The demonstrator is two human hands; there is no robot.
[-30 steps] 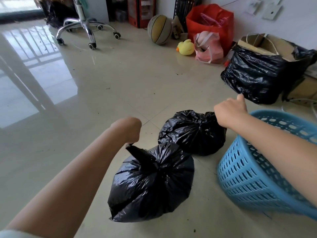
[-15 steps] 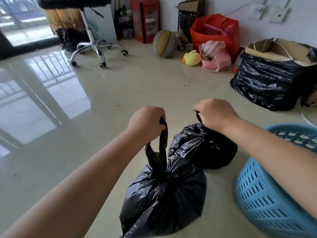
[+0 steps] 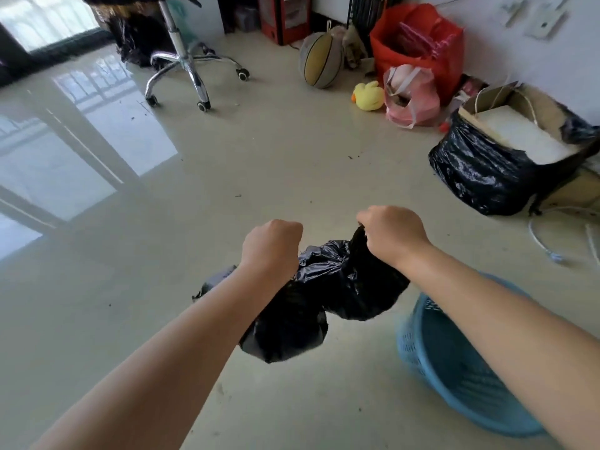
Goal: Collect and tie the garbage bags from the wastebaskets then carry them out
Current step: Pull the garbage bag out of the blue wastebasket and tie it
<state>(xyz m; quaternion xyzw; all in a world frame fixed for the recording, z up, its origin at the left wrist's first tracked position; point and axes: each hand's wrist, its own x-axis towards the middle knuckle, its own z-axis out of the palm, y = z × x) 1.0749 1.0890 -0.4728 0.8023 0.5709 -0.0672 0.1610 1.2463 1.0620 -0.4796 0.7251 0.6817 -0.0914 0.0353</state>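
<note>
Head view, left hand (image 3: pixel 271 246): fist curled tight round the neck of one black garbage bag (image 3: pixel 285 326), which hangs below the wrist, clear of the floor; the forearm covers part of the bag.
Head view, right hand (image 3: pixel 391 233): fingers curled over the gathered top of a second black garbage bag (image 3: pixel 354 284), which hangs under it, also off the floor.
The two bags: they hang side by side and touch between the two wrists; the left one hangs lower and nearer the camera, the right one higher and farther.
Hands together or apart: apart, each clamped on its own bag.
Blue wastebasket (image 3: pixel 454 362): perforated plastic, on the floor to the lower right, partly hidden under the right forearm; whether it stands or lies tipped I cannot tell.
Floor (image 3: pixel 259 164): pale glossy tile, with window reflections at the left and small dark specks.
Along the far wall: an office chair base (image 3: pixel 191 64) with chrome legs and casters, a worn basketball (image 3: pixel 319 60), a yellow plush duck (image 3: pixel 368 95), a pink plastic bag (image 3: pixel 410 95) and a red shopping bag (image 3: pixel 418 43) behind it.
Right side: a large black bag (image 3: pixel 480 170) round a cardboard box (image 3: pixel 519 125), well apart from the hands.
</note>
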